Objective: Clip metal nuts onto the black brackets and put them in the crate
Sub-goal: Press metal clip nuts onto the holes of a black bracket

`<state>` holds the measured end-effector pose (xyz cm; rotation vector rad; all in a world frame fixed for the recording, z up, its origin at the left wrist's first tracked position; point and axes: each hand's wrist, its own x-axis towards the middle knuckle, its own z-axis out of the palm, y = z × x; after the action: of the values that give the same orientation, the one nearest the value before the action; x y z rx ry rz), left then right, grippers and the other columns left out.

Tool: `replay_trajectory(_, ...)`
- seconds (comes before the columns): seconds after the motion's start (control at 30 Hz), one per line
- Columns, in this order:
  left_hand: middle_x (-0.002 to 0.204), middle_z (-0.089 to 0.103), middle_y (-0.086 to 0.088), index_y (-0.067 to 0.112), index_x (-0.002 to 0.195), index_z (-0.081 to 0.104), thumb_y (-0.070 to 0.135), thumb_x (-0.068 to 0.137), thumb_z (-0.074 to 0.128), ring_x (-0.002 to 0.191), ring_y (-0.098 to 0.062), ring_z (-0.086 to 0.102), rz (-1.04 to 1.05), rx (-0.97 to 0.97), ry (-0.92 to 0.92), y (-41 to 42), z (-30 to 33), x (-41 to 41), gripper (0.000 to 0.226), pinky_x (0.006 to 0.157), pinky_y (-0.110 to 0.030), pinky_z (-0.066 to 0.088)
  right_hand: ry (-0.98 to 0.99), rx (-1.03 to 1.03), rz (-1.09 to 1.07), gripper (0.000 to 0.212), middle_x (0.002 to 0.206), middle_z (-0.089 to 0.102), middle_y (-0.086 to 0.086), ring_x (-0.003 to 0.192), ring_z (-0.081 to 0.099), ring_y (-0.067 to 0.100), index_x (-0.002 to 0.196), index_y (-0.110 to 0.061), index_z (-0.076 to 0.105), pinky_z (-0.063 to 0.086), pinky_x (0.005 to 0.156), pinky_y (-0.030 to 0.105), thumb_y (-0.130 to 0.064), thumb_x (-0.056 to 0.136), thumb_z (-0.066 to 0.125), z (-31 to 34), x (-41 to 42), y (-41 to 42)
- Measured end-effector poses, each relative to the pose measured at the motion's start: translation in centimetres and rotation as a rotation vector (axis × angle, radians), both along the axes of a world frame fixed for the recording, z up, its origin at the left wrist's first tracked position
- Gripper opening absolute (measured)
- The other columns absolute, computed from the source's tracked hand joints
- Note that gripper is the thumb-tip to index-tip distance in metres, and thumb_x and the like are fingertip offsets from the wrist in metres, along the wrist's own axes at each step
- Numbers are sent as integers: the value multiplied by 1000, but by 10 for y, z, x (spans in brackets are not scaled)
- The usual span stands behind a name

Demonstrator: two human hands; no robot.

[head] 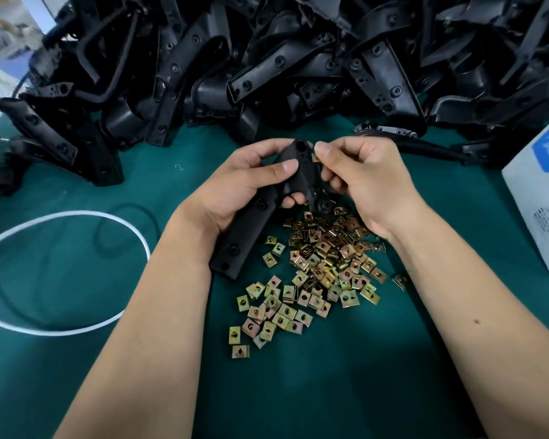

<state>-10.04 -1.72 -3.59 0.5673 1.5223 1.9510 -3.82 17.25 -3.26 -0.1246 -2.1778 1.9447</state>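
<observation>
Head view: the left hand (235, 185) grips a long black plastic bracket (251, 229) over the middle of the green-covered table (330, 391). The right hand (362, 182) pinches a small brass-coloured metal clip nut (316, 157) against the bracket's upper edge. Loose square clip nuts (314, 274) lie heaped just below the hands. A pile of black brackets (267, 58) fills the far edge; a white cable (76, 217) loops at the left.

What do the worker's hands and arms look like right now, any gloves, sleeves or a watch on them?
Both are bare. The left hand and right hand wear no gloves, and no rings show. Both forearms are uncovered to the frame's lower edge, with no sleeve, watch or wristband in view. Fingernails are short and plain. The right forearm carries one small dark spot.
</observation>
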Motion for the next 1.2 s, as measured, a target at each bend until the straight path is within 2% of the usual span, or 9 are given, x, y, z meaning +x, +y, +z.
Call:
replay_trajectory(0.13,88,72,-16,2,138,58,10,94,63,69,-22,70,-12,-15,22,1,0,0,44,63,-23,59,-19,-6,1,21,62,64,-5,56,51,5,77,-22,77,45,56,18,-23,97,71,0,-1,1)
replay_trajectory(0.4,85,73,-15,3,133,60,10,93,64,67,-21,70,-30,-21,27,2,0,2,41,62,-23,59,-53,3,11,16,60,62,-7,56,49,6,84,-15,75,45,57,18,-20,98,70,1,0,4)
replay_trajectory(0.77,86,71,-18,-2,139,57,2,98,59,66,-22,69,-6,-49,27,3,3,3,41,61,-23,59,-72,-60,48,23,59,58,-3,53,45,7,74,-16,73,44,55,18,-18,97,71,-1,-1,4)
replay_trajectory(0.93,85,74,-16,3,135,61,5,97,63,66,-21,71,40,-75,46,6,2,4,38,60,-22,59,-73,-114,-10,32,54,49,-3,47,36,8,68,-13,62,38,49,18,-20,99,69,-1,0,-1)
replay_trajectory(1.03,84,74,-15,4,135,61,8,96,64,67,-21,72,29,-66,47,7,1,3,39,61,-23,59,-97,-164,29,35,53,43,-3,44,33,8,68,-12,56,35,52,23,-21,100,67,2,2,-2)
replay_trajectory(1.13,84,74,-12,7,134,61,14,90,66,66,-19,71,7,-14,20,9,1,6,45,60,-22,59,-143,-290,130,42,50,44,-4,42,50,10,63,-13,51,37,58,33,-24,102,63,8,4,-4)
replay_trajectory(1.2,84,74,-11,9,134,61,16,87,67,65,-19,71,21,-6,20,11,0,7,48,59,-22,58,-148,-311,148,42,50,43,-4,42,47,11,63,-13,51,38,59,32,-25,102,62,10,5,-4)
